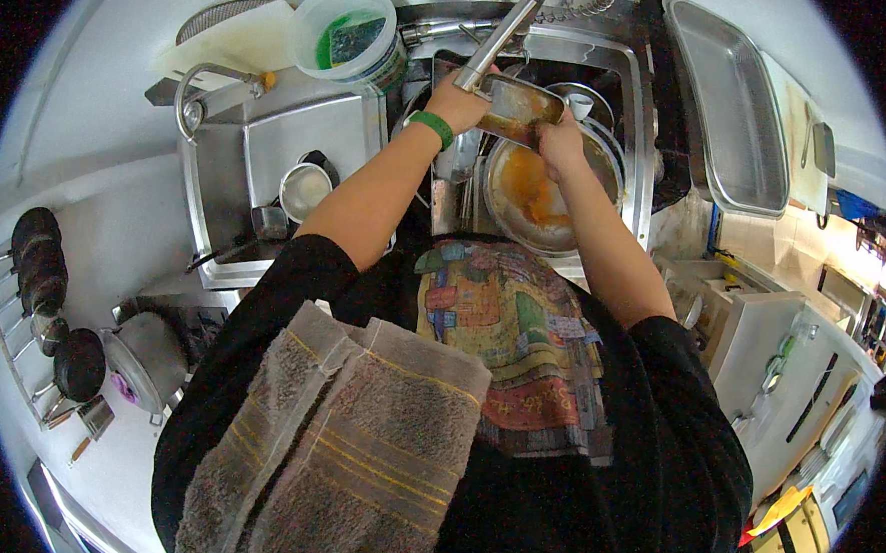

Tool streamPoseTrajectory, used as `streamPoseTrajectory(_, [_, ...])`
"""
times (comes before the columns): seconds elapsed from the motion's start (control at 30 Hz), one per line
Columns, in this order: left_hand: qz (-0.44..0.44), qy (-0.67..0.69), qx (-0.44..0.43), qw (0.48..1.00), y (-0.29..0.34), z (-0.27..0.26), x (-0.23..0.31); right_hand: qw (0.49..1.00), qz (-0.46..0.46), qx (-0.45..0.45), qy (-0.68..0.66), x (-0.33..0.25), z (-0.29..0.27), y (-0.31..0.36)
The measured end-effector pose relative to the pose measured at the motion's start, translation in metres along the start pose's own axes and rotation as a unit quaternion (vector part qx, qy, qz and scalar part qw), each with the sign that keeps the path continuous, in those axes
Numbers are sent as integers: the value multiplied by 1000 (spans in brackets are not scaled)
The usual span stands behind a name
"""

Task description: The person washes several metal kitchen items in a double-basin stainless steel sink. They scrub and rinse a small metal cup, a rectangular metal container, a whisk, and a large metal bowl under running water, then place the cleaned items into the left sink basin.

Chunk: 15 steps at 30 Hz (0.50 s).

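Observation:
Over the right-hand sink, a rectangular metal pan (524,105) with brownish residue inside is held in both my hands. My left hand (456,105), with a green band at the wrist, is closed at the pan's left end; its fingers are partly hidden by the metal tap spout (499,41) that slants down over that end. My right hand (562,145) grips the pan's right end. Below lies a large round pan (528,186) with orange-brown liquid or residue in it. Whether water is running from the spout, I cannot tell.
A white cup (579,105) and other dishes sit in the sink. Leftward, a second sink basin (270,132) holds a small pot (305,191). A plastic tub (343,39) with a green scouring pad stands behind. A large metal tray (727,111) lies at right.

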<state>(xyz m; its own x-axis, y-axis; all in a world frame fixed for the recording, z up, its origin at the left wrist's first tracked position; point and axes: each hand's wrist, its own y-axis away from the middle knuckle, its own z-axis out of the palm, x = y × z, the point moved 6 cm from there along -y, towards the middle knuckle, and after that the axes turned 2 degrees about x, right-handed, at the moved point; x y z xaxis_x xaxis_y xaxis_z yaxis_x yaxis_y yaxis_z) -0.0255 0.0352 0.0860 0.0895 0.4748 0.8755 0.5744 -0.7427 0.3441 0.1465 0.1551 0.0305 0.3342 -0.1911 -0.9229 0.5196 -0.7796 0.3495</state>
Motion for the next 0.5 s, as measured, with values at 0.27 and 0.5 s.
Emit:
streamPoseTrajectory(0.27, [75,-348,-79,931,3,20,-9,893,-355,59,269,-71,16,25])
streamPoseTrajectory(0.5, [24,-277,20,960,8,2,-27,826,-432,-14,361,-108,70,21])
